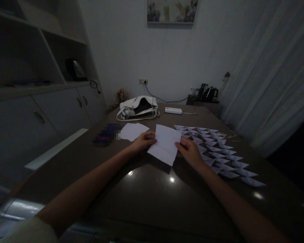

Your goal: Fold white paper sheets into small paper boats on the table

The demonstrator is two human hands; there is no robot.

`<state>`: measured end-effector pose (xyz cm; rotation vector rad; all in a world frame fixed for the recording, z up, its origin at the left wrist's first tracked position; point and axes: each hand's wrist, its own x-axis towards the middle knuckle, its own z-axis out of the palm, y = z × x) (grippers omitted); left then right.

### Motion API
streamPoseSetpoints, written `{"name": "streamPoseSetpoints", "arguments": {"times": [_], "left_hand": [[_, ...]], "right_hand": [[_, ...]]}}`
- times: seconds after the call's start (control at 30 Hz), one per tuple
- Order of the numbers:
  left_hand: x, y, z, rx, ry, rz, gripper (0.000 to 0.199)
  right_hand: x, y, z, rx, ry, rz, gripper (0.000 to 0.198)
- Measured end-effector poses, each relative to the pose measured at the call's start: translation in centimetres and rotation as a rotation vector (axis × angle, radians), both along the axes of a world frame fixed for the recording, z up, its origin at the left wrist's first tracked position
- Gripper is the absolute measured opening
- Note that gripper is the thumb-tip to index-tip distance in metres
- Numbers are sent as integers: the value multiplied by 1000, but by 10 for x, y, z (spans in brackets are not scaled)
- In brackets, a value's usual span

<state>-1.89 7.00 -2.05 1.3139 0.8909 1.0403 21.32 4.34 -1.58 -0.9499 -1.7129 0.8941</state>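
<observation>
A white sheet of paper is held up just above the table between my two hands, slightly tilted, with a faint crease across it. My left hand pinches its left edge, thumb on the front. On the right edge my right hand grips it the same way, its fingers behind the sheet. Several folded paper boats stand in rows to the right of my right hand. Beyond my left hand lies a small pile of blank white paper.
A pixelated dark flat object lies left of the paper pile. Farther back on the brown table are a white handbag and a white power bank with a short cable. Cabinets line the left side; a kettle stands at the back right.
</observation>
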Motion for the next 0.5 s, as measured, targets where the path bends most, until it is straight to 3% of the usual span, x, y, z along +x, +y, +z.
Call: {"name": "streamPoseSetpoints", "arguments": {"times": [0.37,0.5], "left_hand": [[2,4,-2,-132,-50,15,20],[2,4,3,-201,-45,-16,27]], "right_hand": [[0,-4,-4,88,-184,74,36],[2,-4,-6,167,-266,20,38]]}}
